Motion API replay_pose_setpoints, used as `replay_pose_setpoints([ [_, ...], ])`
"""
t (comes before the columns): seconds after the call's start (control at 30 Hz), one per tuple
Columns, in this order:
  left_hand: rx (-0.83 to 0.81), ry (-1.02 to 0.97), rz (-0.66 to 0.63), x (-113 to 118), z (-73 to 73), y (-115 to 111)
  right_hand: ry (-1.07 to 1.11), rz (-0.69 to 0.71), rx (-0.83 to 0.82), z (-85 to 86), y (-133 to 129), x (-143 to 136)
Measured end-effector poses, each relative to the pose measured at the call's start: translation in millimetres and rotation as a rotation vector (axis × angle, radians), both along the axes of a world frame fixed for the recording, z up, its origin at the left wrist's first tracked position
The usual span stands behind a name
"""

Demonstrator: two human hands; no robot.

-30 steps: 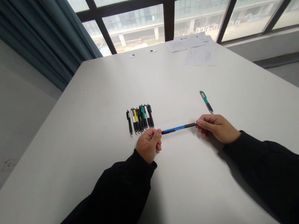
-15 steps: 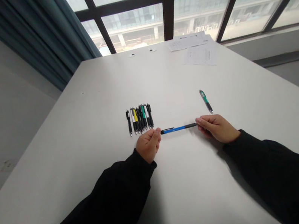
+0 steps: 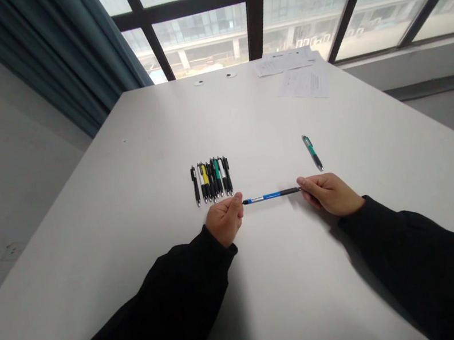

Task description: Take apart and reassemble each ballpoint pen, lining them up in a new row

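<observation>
A blue pen with a dark grip lies level between my two hands. My left hand pinches its clicker end, and my right hand pinches its tip end. Just beyond my left hand, several pens stand side by side in a row, tips toward me, among them a yellow pen, a white pen and black ones. A black pen lies slightly apart at the row's left end. Beyond my right hand a green pen lies at a slant.
The white table reaches back to the windows. Some printed papers lie at its far right, and two small oval fittings are near the far edge. A blue curtain hangs at the left.
The blue pen has turned about its long axis: its clip showed before, and a white label shows now. Both hands have stayed nearly in place.
</observation>
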State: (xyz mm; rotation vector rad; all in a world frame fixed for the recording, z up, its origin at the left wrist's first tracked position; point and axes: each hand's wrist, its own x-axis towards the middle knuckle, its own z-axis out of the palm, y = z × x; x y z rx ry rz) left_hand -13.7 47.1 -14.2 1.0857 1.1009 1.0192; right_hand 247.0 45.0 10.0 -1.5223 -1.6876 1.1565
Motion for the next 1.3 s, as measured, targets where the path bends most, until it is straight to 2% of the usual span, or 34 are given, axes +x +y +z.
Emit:
replay_pose_setpoints([
  [0.23, -0.018, 0.062, 0.014, 2, 5.9, -2, 0.011, 0.018, 0.008, -2.0, 1, 1],
  [0.43, 0.014, 0.134, 0.012, 1, 3.8, 0, 0.156, 0.027, -0.035, -7.1, 2, 3],
  [0.93, 0.041, 0.072, -0.014, -1, -0.1, 2, 0.22, 0.005, -0.046, -10.2, 2, 4],
  [1.3, 0.071, 0.078, 0.034, -1, -1.2, 3, 0.293, -0.017, -0.009, -13.9, 3, 3],
])
